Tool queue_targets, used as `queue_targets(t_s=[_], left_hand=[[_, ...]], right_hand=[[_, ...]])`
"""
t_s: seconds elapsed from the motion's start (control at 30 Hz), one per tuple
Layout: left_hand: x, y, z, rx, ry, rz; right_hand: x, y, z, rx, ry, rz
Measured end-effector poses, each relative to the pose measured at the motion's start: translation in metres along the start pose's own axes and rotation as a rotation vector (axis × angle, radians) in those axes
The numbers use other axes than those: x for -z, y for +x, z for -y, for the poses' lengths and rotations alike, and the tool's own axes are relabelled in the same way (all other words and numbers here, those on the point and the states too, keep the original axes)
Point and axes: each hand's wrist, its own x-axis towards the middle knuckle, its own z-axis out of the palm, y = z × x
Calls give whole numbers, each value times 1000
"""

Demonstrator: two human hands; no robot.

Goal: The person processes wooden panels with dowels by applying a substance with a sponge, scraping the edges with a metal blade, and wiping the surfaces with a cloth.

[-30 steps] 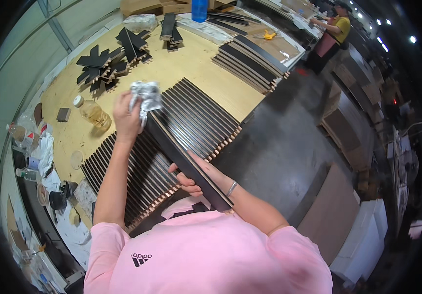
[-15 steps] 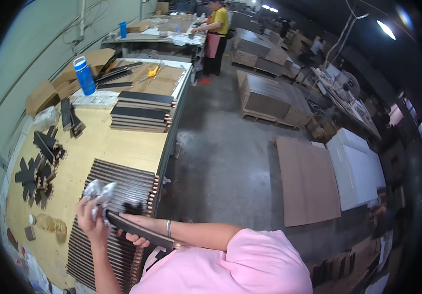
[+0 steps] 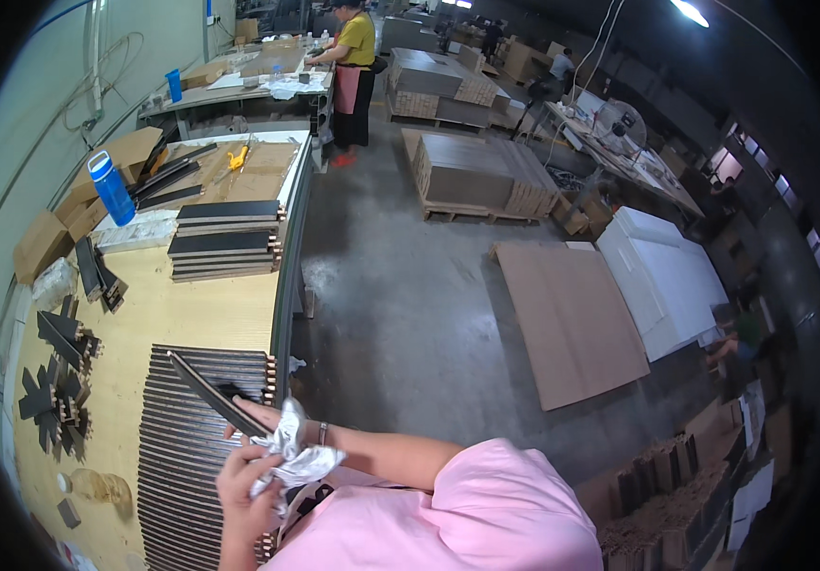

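Note:
My right hand (image 3: 256,416) is wrapped round a long dark wooden strip (image 3: 202,388), tilted above the table with its far end pointing up and left. A crumpled white cloth (image 3: 297,459) is bunched in my left hand (image 3: 246,483), at the strip's near end, which it hides. Beneath both hands lies a close-packed row of similar dark strips (image 3: 191,447), their pale pegged ends along the table's right edge.
Stacked dark boards (image 3: 224,255) lie farther up the table (image 3: 143,314). Short dark pieces (image 3: 53,400) are heaped at left, near a clear bottle of yellowish liquid (image 3: 100,487). A blue water bottle (image 3: 112,190) stands behind. A person in yellow (image 3: 356,43) works at another table.
My left hand and the cloth have moved right and toward me, from the strip's far end to its near end. The view has shifted, and the strip now points more steeply away.

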Motion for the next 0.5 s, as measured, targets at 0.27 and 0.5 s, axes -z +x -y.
queue_targets(t_s=[0.27, 0.5], left_hand=[[1, 11, -21, -112, 221, -205], [4, 7, 34, -359, 737, -196]], right_hand=[[-30, -9, 2, -106, 109, 39], [-50, -28, -18, 558, -850, -22]])
